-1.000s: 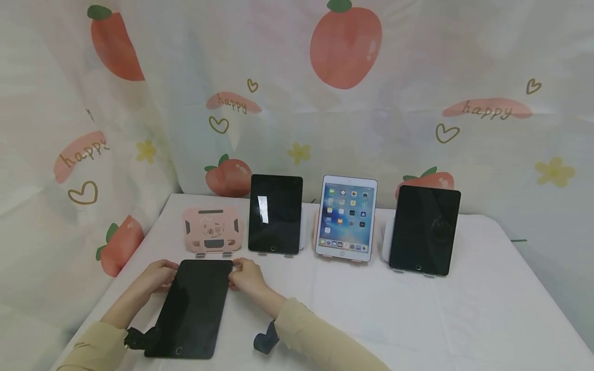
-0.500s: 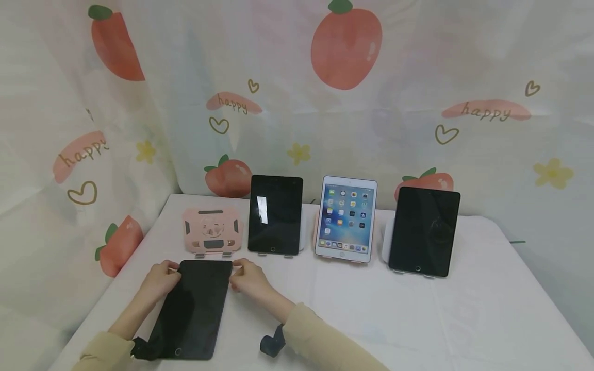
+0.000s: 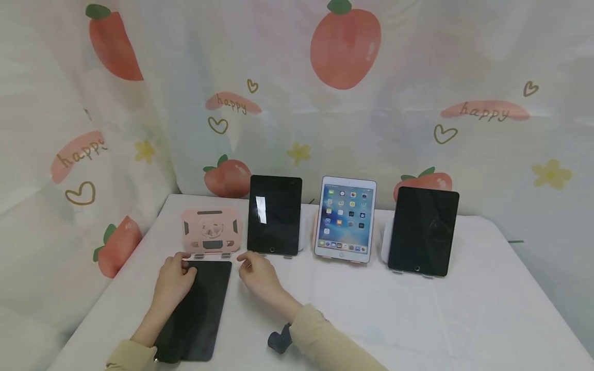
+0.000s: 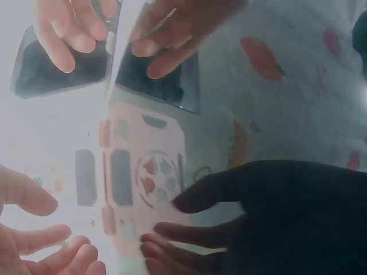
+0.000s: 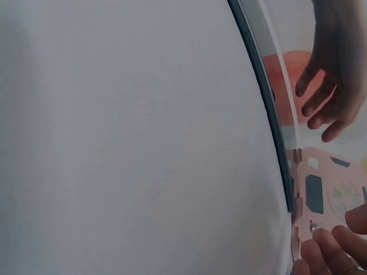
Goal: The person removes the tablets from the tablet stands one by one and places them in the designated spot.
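A black tablet lies flat on the white table, screen up. My left hand is over its upper left corner, fingers loosely bent and thumb apart from them. Contact with the tablet is not clear. Just right of the tablet's upper right corner, my right hand is off it with relaxed fingers; the right wrist view shows these fingers holding nothing. Behind the tablet's top edge stands a pink tablet stand, its two front clips near both hands. The left wrist view shows the stand and hands doubled by reflection.
To the right, a dark tablet, a white tablet with a lit screen, and another dark tablet lean on stands. A patterned curtain hangs behind and left of the table. A dark wrist-worn device hangs below the right wrist.
My left hand has moved right and forward, from beside the tablet to over its corner. My right hand has come off the right corner and shifted slightly right. The tablet lies nearly where it was.
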### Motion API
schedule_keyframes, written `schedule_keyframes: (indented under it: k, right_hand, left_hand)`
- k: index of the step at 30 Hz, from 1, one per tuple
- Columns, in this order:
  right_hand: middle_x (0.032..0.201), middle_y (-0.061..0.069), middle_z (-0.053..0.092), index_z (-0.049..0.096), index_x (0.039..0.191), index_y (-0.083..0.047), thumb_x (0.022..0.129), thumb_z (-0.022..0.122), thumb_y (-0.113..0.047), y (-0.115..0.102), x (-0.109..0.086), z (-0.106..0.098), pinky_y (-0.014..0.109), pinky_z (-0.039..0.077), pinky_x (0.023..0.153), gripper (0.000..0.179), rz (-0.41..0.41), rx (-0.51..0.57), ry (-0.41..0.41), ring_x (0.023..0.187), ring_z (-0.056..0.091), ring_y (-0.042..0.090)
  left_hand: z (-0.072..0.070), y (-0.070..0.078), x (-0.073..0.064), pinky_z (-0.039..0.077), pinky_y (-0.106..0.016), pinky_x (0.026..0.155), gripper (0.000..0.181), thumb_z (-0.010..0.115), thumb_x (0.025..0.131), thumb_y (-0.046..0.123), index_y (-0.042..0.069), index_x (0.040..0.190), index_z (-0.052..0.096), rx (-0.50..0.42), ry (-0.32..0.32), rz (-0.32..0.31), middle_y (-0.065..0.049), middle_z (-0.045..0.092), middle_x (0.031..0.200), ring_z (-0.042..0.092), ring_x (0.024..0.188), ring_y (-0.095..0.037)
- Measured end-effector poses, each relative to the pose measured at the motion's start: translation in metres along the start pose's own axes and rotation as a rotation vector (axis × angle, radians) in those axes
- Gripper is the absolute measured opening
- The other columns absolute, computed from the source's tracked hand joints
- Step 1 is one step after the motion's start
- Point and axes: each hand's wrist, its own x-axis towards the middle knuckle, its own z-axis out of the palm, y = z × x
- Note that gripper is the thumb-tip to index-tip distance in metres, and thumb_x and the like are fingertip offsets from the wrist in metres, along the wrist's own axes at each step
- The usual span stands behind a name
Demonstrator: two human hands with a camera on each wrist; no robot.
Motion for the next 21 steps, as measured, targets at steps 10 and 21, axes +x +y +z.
schedule_keyframes:
  k: [10,21]
  right_hand:
    - [0.092,0.007,0.063,0.067,0.107,-0.003,0.089,0.056,-0.003,0.007,0.002,-0.021,0.022,0.047,0.074,0.021,-0.030,0.015,0.121,0.085,0.057,0.016]
    - [0.098,0.009,0.063,0.064,0.109,-0.003,0.090,0.057,-0.002,0.023,0.009,-0.046,0.024,0.050,0.079,0.020,-0.016,0.072,0.218,0.090,0.059,0.018]
  left_hand:
    - [0.004,0.028,0.005,0.045,-0.037,0.073,0.039,0.052,0.089,0.010,-0.006,0.125,0.054,-0.099,-0.001,0.008,-0.022,0.056,0.103,0.058,0.090,-0.030]
    - [0.012,0.060,0.010,0.048,-0.045,0.077,0.037,0.054,0.090,0.007,-0.004,0.125,0.055,-0.213,0.007,0.077,-0.024,0.059,0.110,0.059,0.099,-0.034]
